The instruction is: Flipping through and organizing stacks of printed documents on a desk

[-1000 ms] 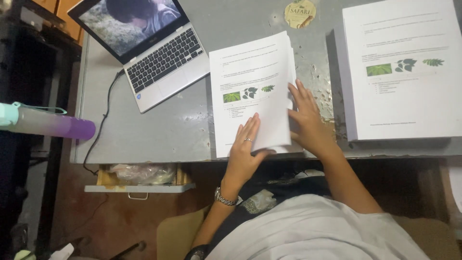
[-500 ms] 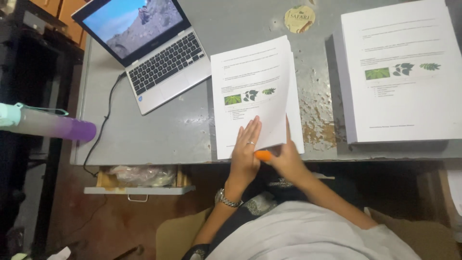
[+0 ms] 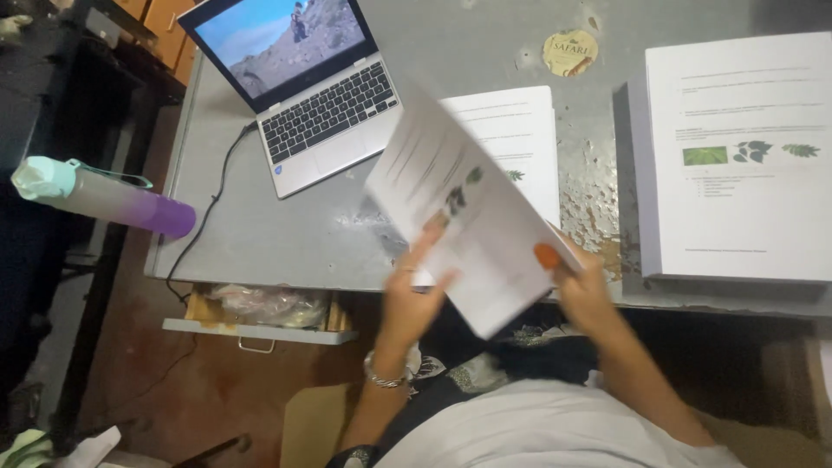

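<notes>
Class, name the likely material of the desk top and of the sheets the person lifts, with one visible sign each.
Desk top: likely grey-painted metal; paint has flaked to rusty brown patches.
Lifted sheets: thin white printed paper, matte, blurred, held by the left hand and right hand.

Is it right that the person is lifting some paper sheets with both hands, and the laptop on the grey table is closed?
Not quite. The laptop is open, not closed: the head view shows its screen lit with a rocky outdoor picture and its keyboard bare. The rest holds: the left hand and the right hand lift the paper sheets above the grey table.
</notes>
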